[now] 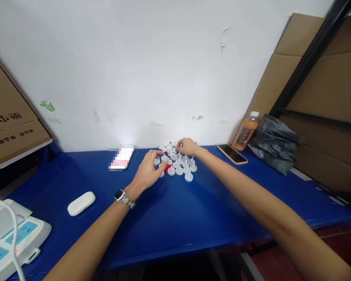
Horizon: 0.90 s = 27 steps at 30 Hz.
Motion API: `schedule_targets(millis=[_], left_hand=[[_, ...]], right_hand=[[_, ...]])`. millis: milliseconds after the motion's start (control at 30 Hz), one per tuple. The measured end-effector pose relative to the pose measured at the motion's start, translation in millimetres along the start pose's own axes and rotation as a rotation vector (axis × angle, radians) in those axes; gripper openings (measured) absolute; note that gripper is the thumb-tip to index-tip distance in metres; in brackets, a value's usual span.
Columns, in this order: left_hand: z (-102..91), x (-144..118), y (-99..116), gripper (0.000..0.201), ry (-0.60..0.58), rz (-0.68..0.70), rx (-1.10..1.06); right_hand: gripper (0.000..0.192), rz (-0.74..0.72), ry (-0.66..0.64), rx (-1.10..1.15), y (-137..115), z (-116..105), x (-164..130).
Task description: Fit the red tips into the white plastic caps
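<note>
White plastic caps, w/ a few red bits mixed in, lie clustered on the blue table near the wall. Left hand: fingers curled loosely over the pile's left edge, tips touching caps; can't tell if one is pinched. Right hand: fingers bunched at the pile's far side, grip too small to make out. Orange drink bottle approx. full, beside a phone. White case lies left.

One phone, one bottle, one white case, two hands.
</note>
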<state>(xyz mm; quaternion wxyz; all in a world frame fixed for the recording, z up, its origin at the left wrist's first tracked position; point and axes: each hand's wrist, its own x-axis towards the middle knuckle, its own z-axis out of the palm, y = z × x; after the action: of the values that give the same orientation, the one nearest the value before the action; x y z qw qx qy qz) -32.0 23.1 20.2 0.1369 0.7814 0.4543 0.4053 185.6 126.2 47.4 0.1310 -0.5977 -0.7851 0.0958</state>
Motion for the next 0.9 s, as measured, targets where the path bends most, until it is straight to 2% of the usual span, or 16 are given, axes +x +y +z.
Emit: schedule_targets(millis=[167, 367, 600, 700, 900], left_hand=[[0.7, 0, 1, 0.029, 0.005, 0.006, 0.008], [-1.7, -1, 1, 0.027, 0.013, 0.011, 0.031], [-8.3, 1, -1, 0.025, 0.024, 0.016, 0.066], [-9.6, 2, -3, 0.024, 0.027, 0.016, 0.058], [-5.8, 1, 1, 0.029, 0.053, -0.001, 0.0]], right_hand=[[0.028, 0.0, 0.002, -0.023, -16, -3, 8], [0.032, 0.109, -0.025, -0.133, -38, 2, 19], [0.032, 0.148, 0.036, -0.125, -41, 1, 17], [0.028, 0.097, 0.053, 0.031, -36, -5, 11], [0.029, 0.026, 0.084, 0.706, -29, -6, -24]])
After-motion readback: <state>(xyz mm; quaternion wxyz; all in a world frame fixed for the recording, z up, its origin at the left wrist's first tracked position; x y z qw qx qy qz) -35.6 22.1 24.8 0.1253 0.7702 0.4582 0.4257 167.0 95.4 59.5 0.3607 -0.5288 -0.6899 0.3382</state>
